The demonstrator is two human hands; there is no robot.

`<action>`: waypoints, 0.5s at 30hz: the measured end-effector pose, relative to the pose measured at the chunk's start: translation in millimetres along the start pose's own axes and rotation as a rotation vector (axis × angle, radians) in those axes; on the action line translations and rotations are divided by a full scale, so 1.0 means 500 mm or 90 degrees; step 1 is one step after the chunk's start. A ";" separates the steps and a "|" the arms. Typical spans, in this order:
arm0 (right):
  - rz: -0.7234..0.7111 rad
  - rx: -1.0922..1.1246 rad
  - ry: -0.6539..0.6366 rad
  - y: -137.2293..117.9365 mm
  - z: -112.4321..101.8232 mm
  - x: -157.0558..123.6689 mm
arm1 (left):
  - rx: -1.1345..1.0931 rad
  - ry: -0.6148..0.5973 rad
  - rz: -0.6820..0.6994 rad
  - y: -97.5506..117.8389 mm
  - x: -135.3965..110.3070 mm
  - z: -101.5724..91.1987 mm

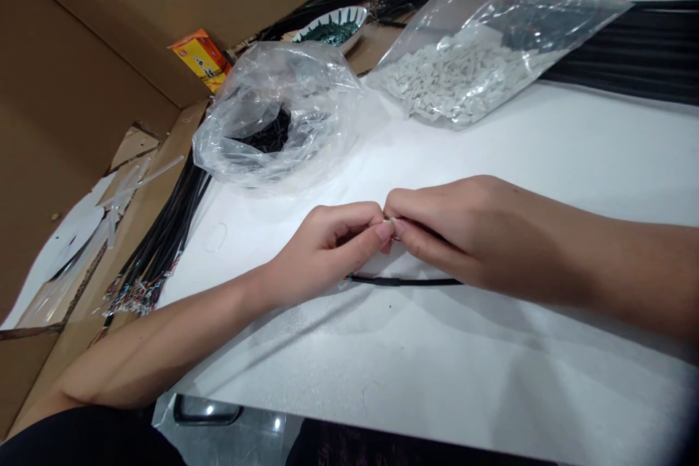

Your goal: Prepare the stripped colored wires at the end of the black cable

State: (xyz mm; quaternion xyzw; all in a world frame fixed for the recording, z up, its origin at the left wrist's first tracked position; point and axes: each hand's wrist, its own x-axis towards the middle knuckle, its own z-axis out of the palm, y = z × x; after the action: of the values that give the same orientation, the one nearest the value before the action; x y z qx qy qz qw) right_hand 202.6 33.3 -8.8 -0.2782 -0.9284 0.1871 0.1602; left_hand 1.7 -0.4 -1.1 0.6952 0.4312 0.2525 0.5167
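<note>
My left hand (pixel 328 251) and my right hand (pixel 453 233) meet at the fingertips in the middle of the white table top (pixel 437 153). Between them both pinch a small white plastic piece (pixel 389 227), probably a connector, mostly hidden by the fingers. A thin black cable (pixel 404 281) runs under my hands, its end hidden behind my right hand. Beyond them lie a clear bag of small white plastic pieces (pixel 453 76) and a crumpled clear bag holding black cables (pixel 273 116).
A bundle of black wires with stripped coloured ends (pixel 147 269) lies at the left edge of the table. Behind stand a dish of green pieces (pixel 330 29) and an orange box (pixel 201 60). Cardboard (pixel 81 124) lines the left. More black cables (pixel 622 51) lie at back right.
</note>
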 end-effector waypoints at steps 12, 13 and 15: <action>0.003 0.008 -0.005 -0.001 -0.001 0.005 | 0.010 0.012 -0.007 -0.002 -0.003 0.002; 0.000 0.005 0.004 0.000 0.001 0.005 | 0.011 0.014 -0.007 -0.002 -0.003 0.002; 0.000 -0.001 0.018 0.003 0.005 0.005 | 0.010 0.015 -0.008 -0.001 -0.002 0.002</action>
State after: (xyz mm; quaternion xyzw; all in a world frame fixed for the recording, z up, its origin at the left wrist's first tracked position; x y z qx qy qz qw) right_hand 200.3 35.0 -11.2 -0.2808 -0.9263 0.1825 0.1729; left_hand 1.9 -1.9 -1.8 0.6935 0.4435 0.2544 0.5076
